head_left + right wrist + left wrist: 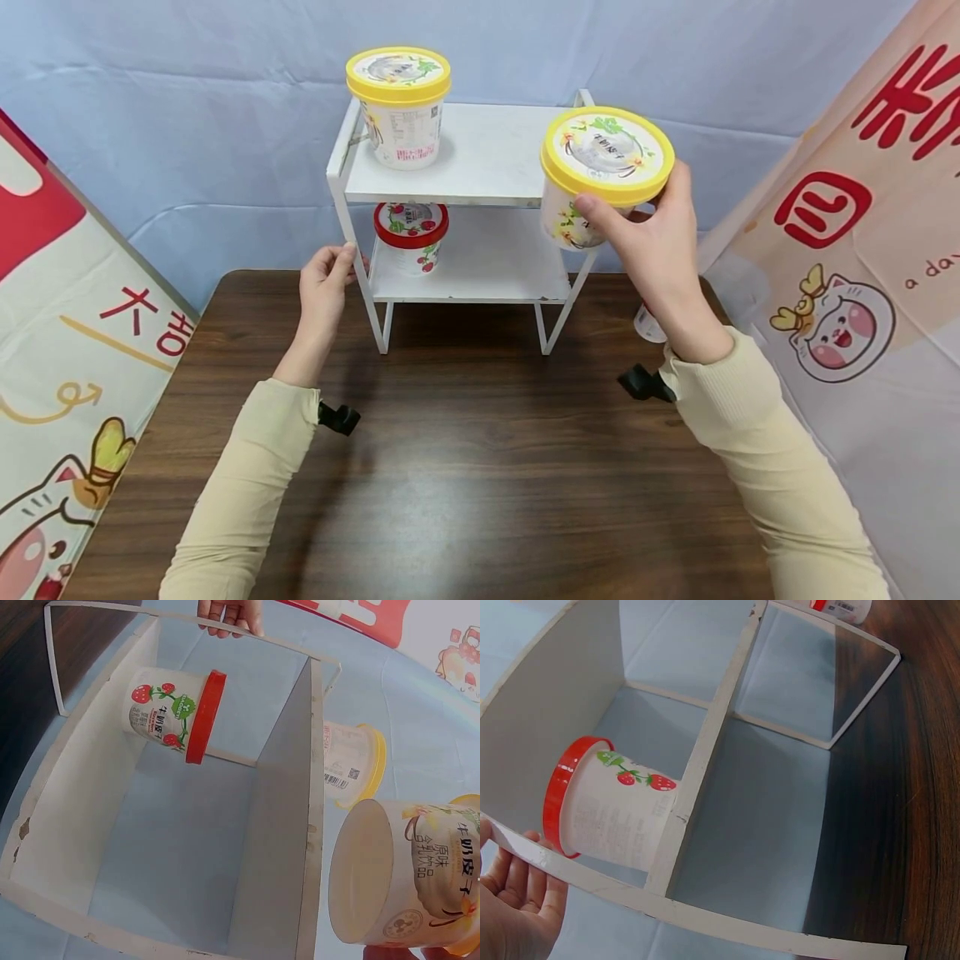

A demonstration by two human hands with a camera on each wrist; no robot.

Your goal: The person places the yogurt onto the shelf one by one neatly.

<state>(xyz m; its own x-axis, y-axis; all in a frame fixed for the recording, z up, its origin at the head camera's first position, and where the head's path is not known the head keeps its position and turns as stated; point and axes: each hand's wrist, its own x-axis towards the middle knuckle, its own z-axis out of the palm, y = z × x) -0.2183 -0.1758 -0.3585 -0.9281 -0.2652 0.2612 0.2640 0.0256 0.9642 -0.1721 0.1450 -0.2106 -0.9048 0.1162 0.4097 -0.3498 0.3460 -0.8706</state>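
A white two-tier rack (487,158) stands at the back of the table. My left hand (324,279) grips its left leg, the fingers round the bar. My right hand (663,242) holds up a yellow-lidded paper tub (607,158) near the right end of the upper shelf. The bare underside of this tub (364,874) shows in the right wrist view. Another yellow-lidded tub (405,125) stands upright on the upper shelf at the left. Below it, a red-lidded tub (412,246) with strawberry prints sits on the lower shelf, at the left.
Partly hidden behind my right wrist, a white and red tub (649,323) is on the brown wooden table (450,467). A pale blue cloth (225,125) hangs behind the rack. Printed banners (847,275) stand on both sides.
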